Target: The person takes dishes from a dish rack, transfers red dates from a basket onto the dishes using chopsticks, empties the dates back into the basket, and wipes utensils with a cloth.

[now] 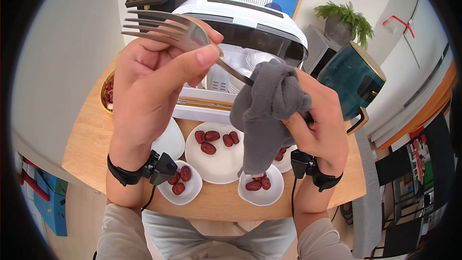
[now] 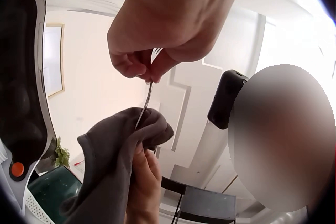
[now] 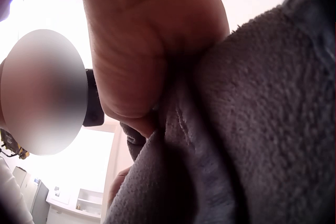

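A metal fork (image 1: 192, 36) is held up over the table in the head view, its tines pointing left. My left hand (image 1: 156, 74) pinches it near the neck between thumb and fingers. The far end of its handle disappears into a grey cloth (image 1: 269, 101), which my right hand (image 1: 320, 120) grips bunched around it. The cloth's lower part hangs down over the plates. In the left wrist view the fork's handle (image 2: 146, 103) runs from the left fingertips down into the cloth. Cloth folds fill much of the right wrist view and hide the right fingers.
Below the hands, a large white plate (image 1: 216, 163) and small white dishes (image 1: 166, 190) hold red dates. Behind stands a white dish cabinet (image 1: 298, 31) with bowls and chopsticks (image 1: 204, 103). A green pot (image 1: 349, 79) is at the right, a basket (image 1: 104, 94) of dates at the left.
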Motion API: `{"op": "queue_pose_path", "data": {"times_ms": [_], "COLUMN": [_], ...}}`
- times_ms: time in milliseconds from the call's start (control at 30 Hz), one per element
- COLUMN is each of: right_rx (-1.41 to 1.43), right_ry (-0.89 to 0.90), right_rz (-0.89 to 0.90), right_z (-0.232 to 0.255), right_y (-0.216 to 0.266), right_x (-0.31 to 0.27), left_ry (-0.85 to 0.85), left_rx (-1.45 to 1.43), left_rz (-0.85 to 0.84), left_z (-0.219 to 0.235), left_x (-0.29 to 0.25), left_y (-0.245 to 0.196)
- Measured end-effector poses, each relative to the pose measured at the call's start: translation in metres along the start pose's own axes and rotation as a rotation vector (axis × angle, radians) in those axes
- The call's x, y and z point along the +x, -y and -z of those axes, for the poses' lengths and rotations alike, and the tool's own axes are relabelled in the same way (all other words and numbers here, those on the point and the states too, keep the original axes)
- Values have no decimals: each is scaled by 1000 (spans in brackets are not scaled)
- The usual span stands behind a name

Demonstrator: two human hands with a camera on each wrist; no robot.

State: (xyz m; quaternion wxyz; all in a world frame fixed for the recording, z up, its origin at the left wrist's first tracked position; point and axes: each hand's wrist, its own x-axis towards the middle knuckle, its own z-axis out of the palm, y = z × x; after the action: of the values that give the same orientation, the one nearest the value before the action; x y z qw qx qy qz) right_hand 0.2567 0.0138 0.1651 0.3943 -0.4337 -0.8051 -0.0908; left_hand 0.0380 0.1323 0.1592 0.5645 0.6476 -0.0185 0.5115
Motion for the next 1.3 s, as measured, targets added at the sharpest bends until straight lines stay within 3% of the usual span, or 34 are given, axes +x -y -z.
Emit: {"op": "queue_pose_path", "data": {"times_ms": [67, 300, 333, 400, 467, 500, 533, 600, 700, 867, 967, 1100, 1200, 1300], "right_rx": [-68, -106, -101, -46, -323, -216, -281, -379, -364, -375, -479, -529, -359, -418], "right_ry": [17, 27, 15, -186, -550, -716, -824, -825, -834, -865, -849, -844, -930, -878], "right_rz": [-6, -11, 7, -217, -410, -339, -331, -156, -109, -205, -212, -204, -170, -170], "right_z": [8, 38, 47, 70, 92, 99, 103, 113, 110, 111, 113, 121, 124, 124], "right_y": [-2, 1, 1, 1, -9, -14, -18, -19, -11, -8, -7, -8, -19, -18], "right_x": [-4, -14, -16, -36, -66, -68, -72, -72, -69, -70, -71, -75, -83, -82], "left_ry": [-45, 30, 46, -376, -317, -277, -221, -200, 13, 142, 285, 383, 410, 485], "left_rx": [39, 191, 18, 67, 169, 256, 286, 444, 503, 541, 812, 1009, 1044, 1094], "left_rz": [-26, -126, -211, -435, -418, -406, -379, -316, -75, 102, 279, 292, 156, 70], "left_z": [0, 16, 30, 67, 83, 84, 78, 49, 25, 17, 15, 19, 15, 13], "left_x": [0, -2, 2, 8, 15, 17, 21, 27, 24, 20, 22, 23, 21, 21], "left_y": [-3, -19, -19, -39, -39, -37, -25, -6, 10, 43, 48, 68, 82, 89]}}
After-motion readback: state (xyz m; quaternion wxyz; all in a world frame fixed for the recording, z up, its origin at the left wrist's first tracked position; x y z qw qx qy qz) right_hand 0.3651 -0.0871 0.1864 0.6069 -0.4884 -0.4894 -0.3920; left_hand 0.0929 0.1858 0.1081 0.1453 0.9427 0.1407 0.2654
